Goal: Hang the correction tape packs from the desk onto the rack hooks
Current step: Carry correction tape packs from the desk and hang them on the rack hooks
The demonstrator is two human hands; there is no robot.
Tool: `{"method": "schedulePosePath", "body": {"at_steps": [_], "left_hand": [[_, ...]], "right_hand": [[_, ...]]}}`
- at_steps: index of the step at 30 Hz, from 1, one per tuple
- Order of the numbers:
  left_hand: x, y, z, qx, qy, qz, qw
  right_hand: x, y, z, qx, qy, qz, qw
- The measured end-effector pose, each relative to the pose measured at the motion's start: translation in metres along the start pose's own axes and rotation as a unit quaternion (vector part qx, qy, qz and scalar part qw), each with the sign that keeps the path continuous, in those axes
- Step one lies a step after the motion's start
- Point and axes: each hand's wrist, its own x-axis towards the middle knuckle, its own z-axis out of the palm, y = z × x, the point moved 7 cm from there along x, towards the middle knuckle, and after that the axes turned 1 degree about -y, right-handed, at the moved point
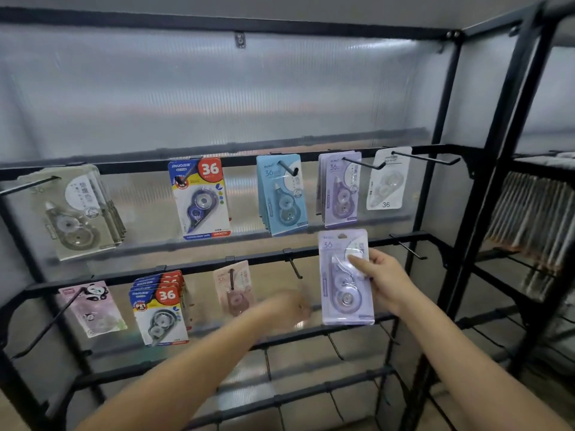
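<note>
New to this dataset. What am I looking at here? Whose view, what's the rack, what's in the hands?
There is one picture, from a wide-angle camera worn on a person's head, looking forward and down at their two bare arms. There is no robot.

In front stands a black metal display rack with peg hooks and a translucent ribbed back panel. Carded correction tape packs hang on it in two rows: olive, blue-and-red "36", light blue, lilac and white above; pink panda, more "36" packs and a beige one below.

The right hand pinches a lilac correction tape pack, upright, just below the hanging stack of matching lilac packs. The left hand reaches towards the lower row; it is motion-blurred, so its grip is unclear.
</note>
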Motion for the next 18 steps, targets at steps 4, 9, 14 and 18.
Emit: {"method": "schedulePosePath", "body": {"at_steps": [4, 9, 14, 18], "left_hand": [[0.004, 0.030, -0.051, 0.035, 0.068, 0.030, 0.997], [0.015, 0.054, -0.091, 0.108, 0.142, 0.044, 0.983], [0.023, 0.064, -0.108, 0.186, 0.182, 0.018, 0.965], [0.030, 0.065, -0.107, 0.191, 0.183, 0.017, 0.964]], "right_hand": [[0.002, -0.043, -0.006, 0.013, 0.007, -0.054, 0.998], [0.003, -0.091, -0.014, -0.006, 0.012, -0.110, 0.994], [0.006, -0.120, -0.018, -0.017, -0.001, -0.139, 0.990], [0.005, -0.123, -0.020, -0.035, -0.011, -0.153, 0.988]]}}
